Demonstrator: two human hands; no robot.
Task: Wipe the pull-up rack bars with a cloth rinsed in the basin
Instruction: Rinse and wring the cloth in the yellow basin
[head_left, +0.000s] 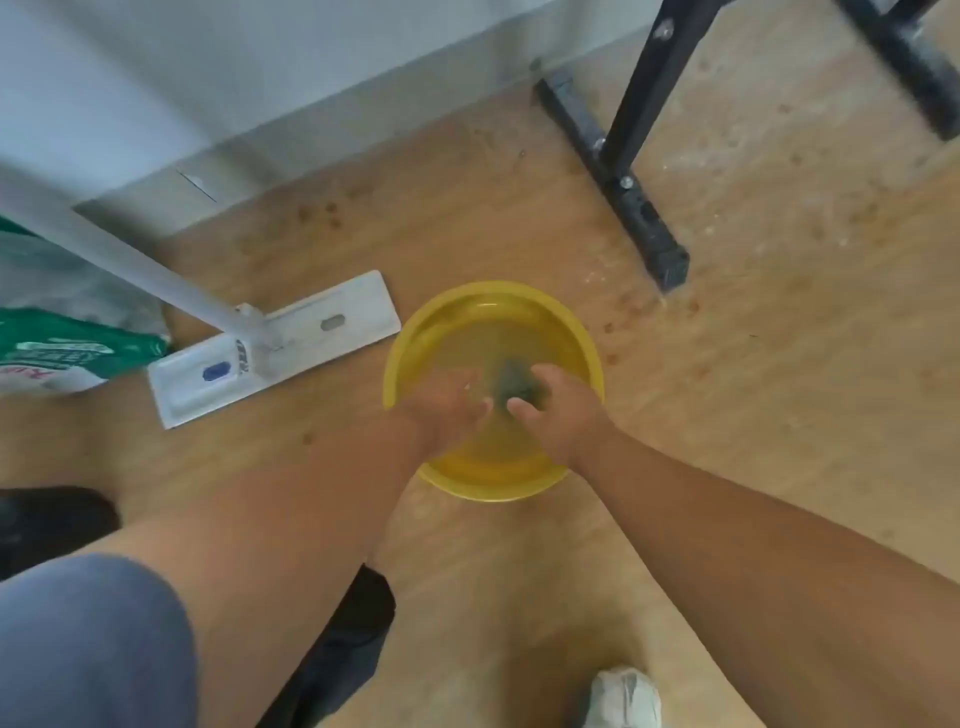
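Note:
A yellow basin (441, 317) with water stands on the wooden floor in the middle of the view. Both my hands are inside it. My right hand (558, 410) grips a small dark grey-green cloth (514, 382) bunched between fingers and thumb. Beside it, my left hand (449, 408) lies with its fingers relaxed and spread, holding nothing. The black pull-up rack (623, 192) has its base bar and upright on the floor at the upper right, beyond the basin.
A white flat mop (291, 338) lies left of the basin, its handle running up-left. A green and white bag (67, 353) sits at the far left. A grey wall runs along the back. My white shoe (623, 699) is at the bottom.

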